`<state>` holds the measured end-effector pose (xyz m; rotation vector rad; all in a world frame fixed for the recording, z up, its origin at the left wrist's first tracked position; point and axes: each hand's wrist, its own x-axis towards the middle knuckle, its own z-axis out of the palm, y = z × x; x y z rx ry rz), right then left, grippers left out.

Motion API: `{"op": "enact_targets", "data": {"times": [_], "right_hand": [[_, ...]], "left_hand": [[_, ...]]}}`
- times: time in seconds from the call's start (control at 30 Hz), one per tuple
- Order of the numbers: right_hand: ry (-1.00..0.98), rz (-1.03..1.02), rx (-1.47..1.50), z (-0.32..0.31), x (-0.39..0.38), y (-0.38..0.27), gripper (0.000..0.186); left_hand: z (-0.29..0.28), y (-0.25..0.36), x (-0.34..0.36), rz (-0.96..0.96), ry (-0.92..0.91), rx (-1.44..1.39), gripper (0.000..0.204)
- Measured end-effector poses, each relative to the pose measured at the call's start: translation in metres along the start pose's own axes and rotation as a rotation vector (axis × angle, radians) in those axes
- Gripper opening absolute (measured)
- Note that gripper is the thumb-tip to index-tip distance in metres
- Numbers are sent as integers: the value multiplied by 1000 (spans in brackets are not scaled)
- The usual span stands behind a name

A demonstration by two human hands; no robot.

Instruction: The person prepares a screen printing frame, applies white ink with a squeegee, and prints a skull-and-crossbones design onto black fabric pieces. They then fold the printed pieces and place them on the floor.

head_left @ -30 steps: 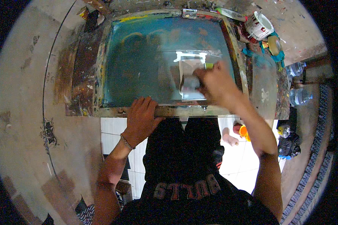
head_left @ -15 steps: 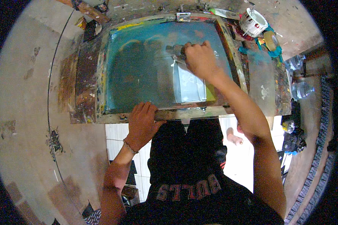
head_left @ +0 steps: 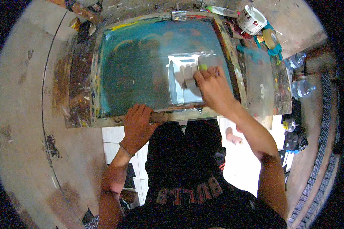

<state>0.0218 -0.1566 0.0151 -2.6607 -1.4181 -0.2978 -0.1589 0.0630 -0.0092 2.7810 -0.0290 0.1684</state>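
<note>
A screen-printing frame (head_left: 172, 115) with blue-green mesh (head_left: 133, 76) lies flat on a paint-stained board. On its near wooden edge rests my left hand (head_left: 138, 123), fingers over the top and thumb along the side, gripping it. My right hand (head_left: 216, 88) is closed on a squeegee (head_left: 189, 75), a small greyish blade blurred by motion, partly hidden by the fingers. It stands on the pale rectangular print area (head_left: 176, 87), right of the mesh's middle. White ink (head_left: 183, 59) streaks the far end of that area.
A metal hinge clamp (head_left: 179, 15) holds the frame's far edge. At the far right stand a white paint bucket (head_left: 252, 21) and a yellowish tape roll (head_left: 270, 39) on a teal cloth. Beyond the board's right edge are clear plastic bottles (head_left: 303, 88).
My right hand has drawn the squeegee toward me over the print area, leaving white ink showing at its far end. The left hand stays on the frame; the view has shifted slightly.
</note>
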Motion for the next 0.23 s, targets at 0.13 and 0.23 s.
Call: {"op": "enact_targets", "data": {"times": [0.13,0.23], "right_hand": [[70,14,6,25,50,29,18],[36,-11,-5,33,75,38,18]], "left_hand": [[3,-3,-2,-70,-85,-39,46],[8,-5,-7,-43,-42,11,48]]}}
